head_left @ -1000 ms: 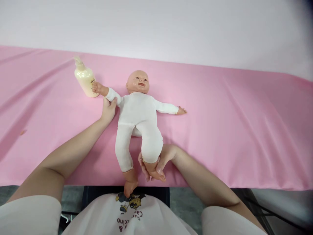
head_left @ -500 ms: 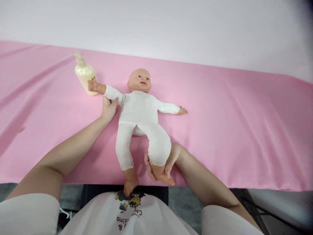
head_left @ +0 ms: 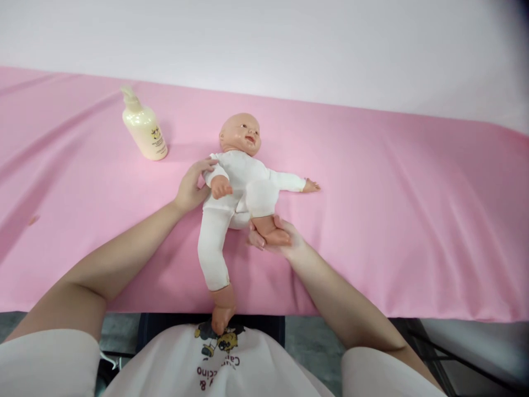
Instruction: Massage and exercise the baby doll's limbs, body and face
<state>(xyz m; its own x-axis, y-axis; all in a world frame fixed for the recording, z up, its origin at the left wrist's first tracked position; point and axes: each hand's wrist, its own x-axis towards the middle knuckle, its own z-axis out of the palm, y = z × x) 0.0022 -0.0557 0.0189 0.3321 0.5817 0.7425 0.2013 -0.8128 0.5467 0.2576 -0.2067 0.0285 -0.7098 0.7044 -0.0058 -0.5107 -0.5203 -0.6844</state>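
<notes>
A baby doll [head_left: 231,171] in a white cloth body lies face up on the pink cloth, its head turned toward the right. My left hand [head_left: 195,184] is at the doll's arm on the left, fingers curled over the upper arm near the shoulder. That arm is bent in across the chest. With my right hand [head_left: 281,237] I grip the doll's other leg by the ankle from below, and the knee is bent up over the belly. The doll's left-side leg stretches toward me, its foot past the table's front edge.
A cream-coloured pump bottle [head_left: 145,132] with a printed label stands to the left of the doll's head. Pink cloth [head_left: 413,220] with some creases covers the table. Behind the table rises a white wall [head_left: 289,49].
My right hand has pushed the doll's leg up and away from me, bending it toward the belly. My left hand has brought the doll's outstretched arm inward, away from the pump bottle.
</notes>
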